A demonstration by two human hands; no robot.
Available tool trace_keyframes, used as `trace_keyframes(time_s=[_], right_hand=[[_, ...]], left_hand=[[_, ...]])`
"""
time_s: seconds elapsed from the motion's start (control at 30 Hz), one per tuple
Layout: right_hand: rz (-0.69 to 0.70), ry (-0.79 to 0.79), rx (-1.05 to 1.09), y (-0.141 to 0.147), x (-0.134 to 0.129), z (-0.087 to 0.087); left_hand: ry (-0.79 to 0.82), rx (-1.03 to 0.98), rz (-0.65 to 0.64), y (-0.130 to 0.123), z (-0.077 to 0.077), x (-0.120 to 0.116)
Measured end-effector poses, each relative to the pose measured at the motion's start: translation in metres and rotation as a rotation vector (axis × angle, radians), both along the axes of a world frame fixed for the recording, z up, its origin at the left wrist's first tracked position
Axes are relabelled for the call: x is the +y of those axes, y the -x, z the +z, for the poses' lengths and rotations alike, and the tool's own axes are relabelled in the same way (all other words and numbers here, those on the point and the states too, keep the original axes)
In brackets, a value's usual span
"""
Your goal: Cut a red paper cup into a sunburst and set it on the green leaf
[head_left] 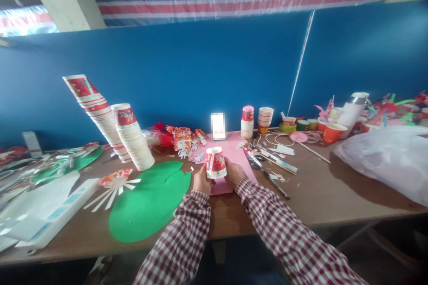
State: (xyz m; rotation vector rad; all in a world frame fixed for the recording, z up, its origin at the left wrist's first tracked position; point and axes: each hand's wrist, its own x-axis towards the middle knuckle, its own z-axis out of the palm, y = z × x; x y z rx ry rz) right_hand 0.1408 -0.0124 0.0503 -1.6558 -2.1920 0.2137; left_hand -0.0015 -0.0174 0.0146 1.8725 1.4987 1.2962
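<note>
A red and white paper cup [216, 163] is held upside down between my two hands, just above a pink sheet [236, 148] on the table. My left hand [202, 181] grips its left side, and my right hand [234, 172] wraps the right side; the fingertips behind the cup are hidden. Left of my left hand lies a large green paper shape [150, 205]. Paper figure cutouts [185, 144] rest behind the cup on the left. To the right of my right hand, several pens [276, 160] and paper scraps lie scattered.
Two tall cup stacks, one leaning [96, 111] and one nearer [132, 140], rise at the left. Shorter cup stacks [265, 120] stand at the back. A plastic bag [384, 156] and a bottle [353, 113] occupy the right. A blue partition [187, 67] closes off the back.
</note>
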Motion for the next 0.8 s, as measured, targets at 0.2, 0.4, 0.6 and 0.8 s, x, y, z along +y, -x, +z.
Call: trace_keyframes(time_s=[0.2, 0.4, 0.6, 0.8], right_hand=[[-0.014, -0.059, 0.066, -0.002, 0.0005, -0.0047], [-0.04, -0.114, 0.095, -0.0067, 0.0016, -0.0094], [-0.016, -0.088, 0.057, -0.0035, 0.0035, -0.0095], [0.045, -0.052, 0.02, -0.0033, 0.0042, -0.0078]], left_hand=[[0.046, 0.062, 0.119, 0.0026, -0.0026, 0.0006], [0.04, 0.202, 0.156, 0.0046, -0.0016, 0.0027], [-0.032, 0.154, 0.135, 0.0039, -0.0016, 0.0024], [-0.044, 0.121, 0.105, 0.0027, -0.0051, 0.0064]])
